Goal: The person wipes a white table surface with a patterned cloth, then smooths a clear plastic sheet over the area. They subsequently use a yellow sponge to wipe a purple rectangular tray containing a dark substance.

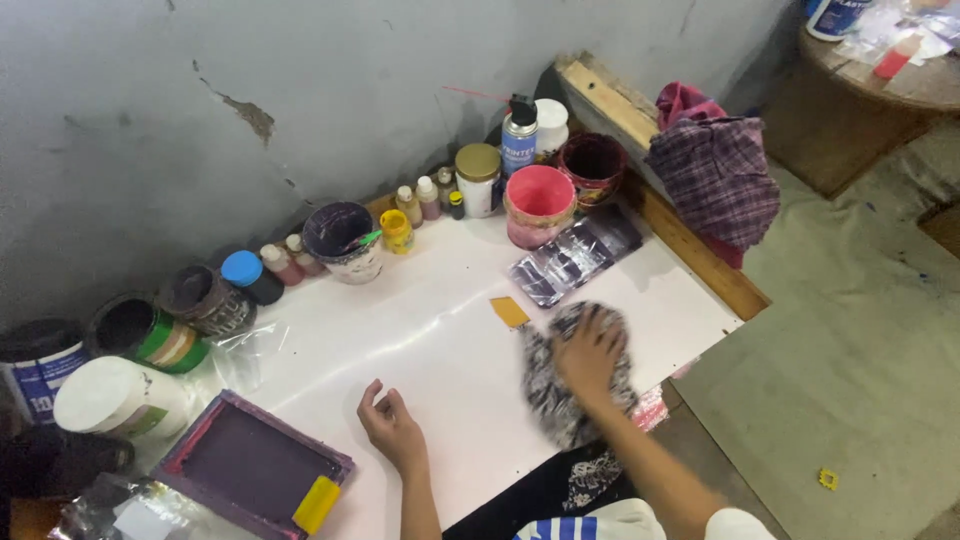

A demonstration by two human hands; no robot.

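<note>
Head view shows the right hand (pixel 588 352) spread flat, pressing a patterned black-and-white cloth (pixel 570 385) onto the white desk (pixel 420 330) near its right edge. Left hand (pixel 392 425) rests loosely curled and empty on the desk. The cloth looks soft, light and limp, best bunched from above.

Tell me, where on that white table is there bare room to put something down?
The bare patch on the white table lies between the left hand, the yellow card and the paint pots. The back edge is crowded with jars; the right hand presses a patterned cloth.
</note>
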